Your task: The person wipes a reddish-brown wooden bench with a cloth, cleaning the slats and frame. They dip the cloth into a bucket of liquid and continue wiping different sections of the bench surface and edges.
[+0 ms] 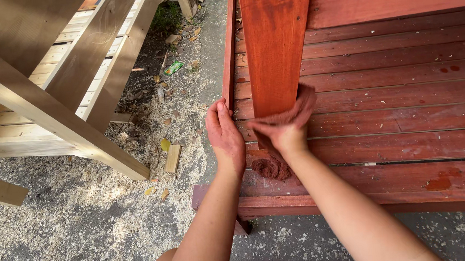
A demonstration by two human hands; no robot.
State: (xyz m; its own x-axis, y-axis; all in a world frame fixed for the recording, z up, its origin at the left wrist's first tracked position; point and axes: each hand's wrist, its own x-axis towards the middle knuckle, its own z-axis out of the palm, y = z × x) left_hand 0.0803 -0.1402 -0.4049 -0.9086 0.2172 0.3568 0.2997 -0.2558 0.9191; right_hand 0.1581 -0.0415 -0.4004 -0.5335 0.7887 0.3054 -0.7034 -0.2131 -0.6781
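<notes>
Gripping a red-stained rag (pixel 286 118), the right hand (pixel 285 134) bunches it in closed fingers against the foot of the upright stained post (pixel 274 46), near the slatted deck's (pixel 407 134) left edge; the cloth looks soft, light and limp, best held wadded. The left hand (pixel 225 136) lies flat, fingers together, against the deck's left rim. Beyond, an unfinished timber frame (pixel 50 99) stands over sawdust-strewn ground (pixel 60 235).
</notes>
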